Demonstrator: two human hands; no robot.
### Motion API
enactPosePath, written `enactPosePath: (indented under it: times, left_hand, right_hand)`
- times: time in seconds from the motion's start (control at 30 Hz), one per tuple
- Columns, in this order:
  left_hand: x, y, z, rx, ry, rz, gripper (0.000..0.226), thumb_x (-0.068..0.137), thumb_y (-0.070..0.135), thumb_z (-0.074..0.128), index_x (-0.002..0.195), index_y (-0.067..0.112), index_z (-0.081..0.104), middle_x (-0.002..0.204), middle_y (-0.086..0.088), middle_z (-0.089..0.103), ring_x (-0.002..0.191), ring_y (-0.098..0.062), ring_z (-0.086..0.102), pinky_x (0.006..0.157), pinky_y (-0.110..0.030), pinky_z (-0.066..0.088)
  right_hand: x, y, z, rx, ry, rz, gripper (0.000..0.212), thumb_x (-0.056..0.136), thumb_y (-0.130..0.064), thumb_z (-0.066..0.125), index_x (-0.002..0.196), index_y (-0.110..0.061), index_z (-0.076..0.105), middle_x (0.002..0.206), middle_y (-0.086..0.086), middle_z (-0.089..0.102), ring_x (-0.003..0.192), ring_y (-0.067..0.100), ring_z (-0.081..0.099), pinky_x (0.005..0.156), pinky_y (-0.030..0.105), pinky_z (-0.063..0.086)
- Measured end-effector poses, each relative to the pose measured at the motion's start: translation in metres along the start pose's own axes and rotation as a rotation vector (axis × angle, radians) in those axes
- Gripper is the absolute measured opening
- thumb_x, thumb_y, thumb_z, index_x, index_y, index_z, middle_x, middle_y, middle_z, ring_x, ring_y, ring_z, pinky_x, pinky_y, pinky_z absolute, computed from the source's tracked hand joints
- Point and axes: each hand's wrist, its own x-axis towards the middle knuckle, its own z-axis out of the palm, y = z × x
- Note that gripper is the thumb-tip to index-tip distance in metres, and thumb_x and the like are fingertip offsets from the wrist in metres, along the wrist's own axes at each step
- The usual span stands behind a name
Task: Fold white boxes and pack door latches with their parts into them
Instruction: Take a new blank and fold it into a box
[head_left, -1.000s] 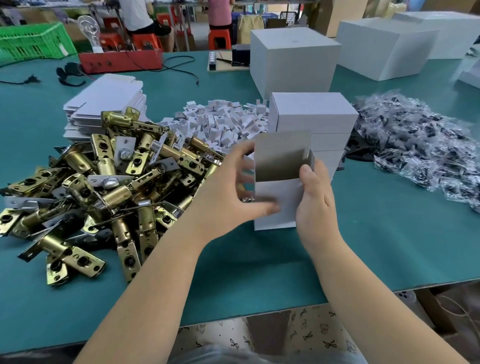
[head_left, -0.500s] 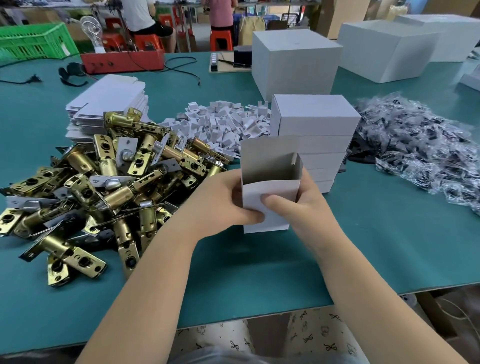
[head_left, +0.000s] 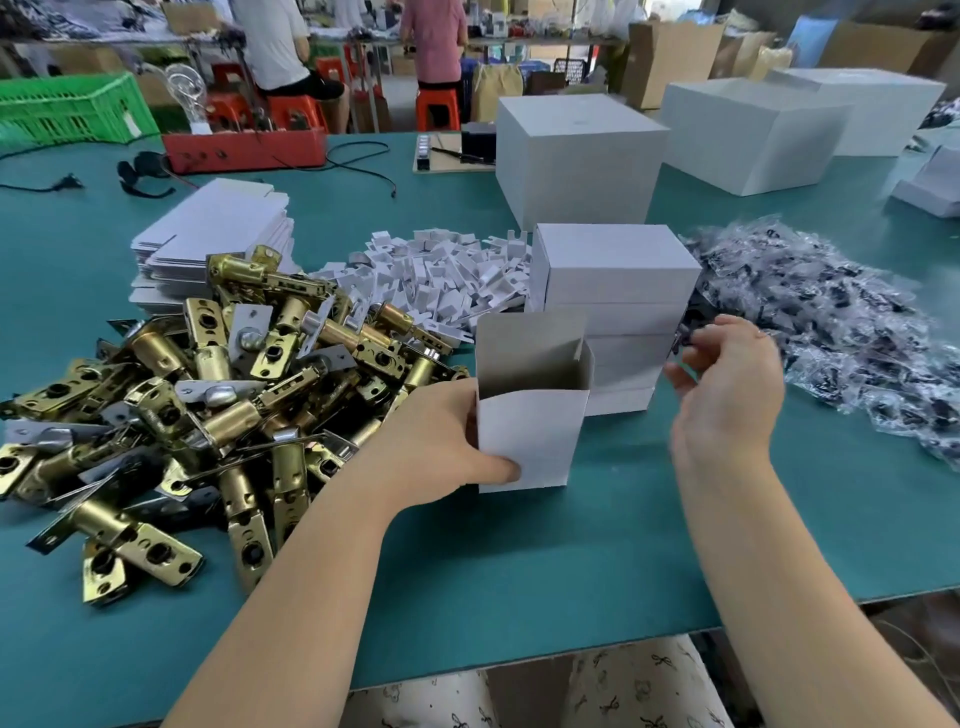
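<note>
My left hand (head_left: 436, 447) grips a small white box (head_left: 524, 447) that stands upright on the green table (head_left: 571, 561), its top flap open and nothing visible inside. My right hand (head_left: 727, 384) hovers, blurred, to the right of the box, beside the stack of closed white boxes (head_left: 618, 270). Its fingers are loosely curled near the edge of the heap of clear bags with dark small parts (head_left: 841, 332), and I see nothing held in them. A big pile of brass door latches (head_left: 208, 405) lies to the left of the box.
Flat box blanks (head_left: 208, 228) are stacked behind the latches, with a heap of white card inserts (head_left: 441, 275) beside them. Large white cartons (head_left: 576, 156) stand at the back. A red tray (head_left: 244, 150) and a green crate (head_left: 67, 109) sit far left. People sit beyond the table.
My right hand has let go of the box and swung right toward the bag heap. My left hand now holds the box alone, and the box stands slightly further right.
</note>
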Motion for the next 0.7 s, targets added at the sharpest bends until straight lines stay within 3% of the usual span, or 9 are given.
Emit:
enactPosePath:
  times: [0.1,0.17,0.2,0.3,0.37,0.43,0.5,0.6,0.7]
  left_hand:
    - [0.000,0.000,0.001,-0.020,0.001,-0.010,0.044,0.065,0.016,0.085,0.098,0.038,0.067,0.093,0.024,0.070,0.084,0.007,0.065,0.076,-0.017,0.051]
    - [-0.001,0.000,-0.001,-0.021,-0.016,-0.004,0.044,0.066,0.014,0.086,0.098,0.038,0.067,0.093,0.024,0.070,0.084,0.007,0.065,0.071,-0.012,0.051]
    - [-0.002,0.001,-0.002,-0.020,-0.025,-0.001,0.044,0.066,0.012,0.086,0.096,0.038,0.068,0.091,0.025,0.070,0.082,0.007,0.065,0.067,-0.008,0.050]
    - [-0.007,-0.001,-0.012,0.005,-0.044,-0.017,0.047,0.062,0.012,0.087,0.090,0.046,0.067,0.091,0.029,0.069,0.082,0.011,0.064,0.063,-0.005,0.046]
    - [-0.009,-0.003,-0.019,-0.013,-0.054,-0.044,0.054,0.056,0.017,0.088,0.094,0.049,0.066,0.094,0.026,0.071,0.087,0.007,0.065,0.075,-0.017,0.052]
    - [-0.011,-0.002,-0.025,-0.101,-0.070,-0.065,0.051,0.053,0.024,0.085,0.096,0.046,0.069,0.099,0.020,0.073,0.096,0.000,0.067,0.090,-0.032,0.053]
    - [-0.014,0.003,-0.027,-0.122,-0.055,-0.051,0.046,0.055,0.038,0.082,0.097,0.050,0.069,0.098,0.021,0.073,0.094,0.002,0.067,0.088,-0.033,0.053]
    - [-0.017,0.009,-0.031,-0.152,0.073,0.013,0.045,0.055,0.058,0.075,0.098,0.050,0.068,0.099,0.015,0.074,0.096,-0.009,0.069,0.088,-0.041,0.055]
    - [-0.021,0.013,-0.037,-0.207,0.215,0.098,0.046,0.057,0.061,0.073,0.101,0.049,0.066,0.097,0.010,0.075,0.094,-0.019,0.069,0.088,-0.052,0.054]
  right_hand:
    - [0.000,-0.007,-0.010,-0.048,0.002,-0.314,0.019,0.081,-0.002,0.045,0.083,-0.020,0.050,0.072,-0.002,0.047,0.054,0.009,0.044,0.056,0.021,0.039]
    - [-0.008,-0.006,-0.012,-0.083,-0.206,-0.502,0.018,0.078,-0.006,0.047,0.082,-0.023,0.052,0.072,-0.001,0.050,0.057,0.014,0.047,0.056,0.021,0.041]
    - [-0.013,-0.004,-0.008,-0.127,-0.343,-0.479,0.019,0.079,-0.007,0.048,0.082,-0.024,0.055,0.070,-0.002,0.054,0.057,0.015,0.050,0.056,0.021,0.044]
    - [-0.029,0.010,0.014,-0.326,-0.695,-0.123,0.028,0.088,0.004,0.043,0.080,-0.015,0.063,0.067,-0.003,0.067,0.063,0.010,0.058,0.062,0.023,0.049]
    - [-0.039,0.023,0.029,-0.459,-0.822,0.131,0.027,0.093,0.001,0.040,0.084,-0.005,0.065,0.087,0.017,0.071,0.075,0.016,0.058,0.070,0.029,0.047]
    - [-0.040,0.031,0.041,-0.404,-0.850,0.441,0.027,0.095,-0.011,0.041,0.094,-0.007,0.067,0.103,0.023,0.069,0.086,0.021,0.060,0.078,0.037,0.047]
    - [-0.037,0.035,0.051,-0.206,-0.887,0.661,0.032,0.098,-0.016,0.037,0.107,-0.004,0.065,0.108,0.019,0.067,0.098,0.028,0.062,0.092,0.043,0.048]
    - [-0.032,0.040,0.062,-0.189,-1.049,0.624,0.026,0.089,-0.023,0.050,0.094,-0.015,0.075,0.101,0.007,0.072,0.096,0.023,0.066,0.092,0.038,0.049]
    - [-0.035,0.040,0.072,-0.241,-1.110,0.579,0.025,0.083,-0.029,0.055,0.081,-0.025,0.079,0.090,-0.002,0.075,0.084,0.013,0.070,0.081,0.030,0.055]
